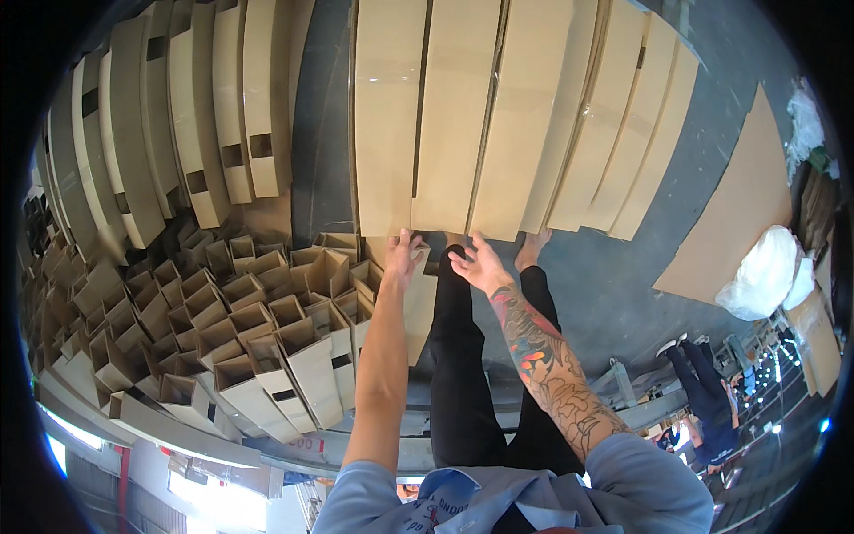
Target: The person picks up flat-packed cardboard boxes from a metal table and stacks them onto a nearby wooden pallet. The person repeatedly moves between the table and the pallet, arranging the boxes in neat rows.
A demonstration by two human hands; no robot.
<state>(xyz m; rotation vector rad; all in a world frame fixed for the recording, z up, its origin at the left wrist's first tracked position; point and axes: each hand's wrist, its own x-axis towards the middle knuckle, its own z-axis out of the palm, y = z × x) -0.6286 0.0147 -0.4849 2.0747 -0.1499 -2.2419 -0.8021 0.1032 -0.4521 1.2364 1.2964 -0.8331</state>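
Long flat cardboard boxes lie side by side in a row in front of me, their near ends toward my legs. My left hand is at the near end of the leftmost box. Its fingers are slightly bent and apart, the tips at the box's edge; whether they touch it I cannot tell. Just below the near end of another box, my right hand is turned partly palm up with its fingers spread. Neither hand grips anything that I can see.
Many open-ended cardboard boxes stand packed together at the left. Behind them lean more long boxes with cut-out holes. On the right are a flat cardboard sheet and white plastic wrap. Another person stands at the lower right.
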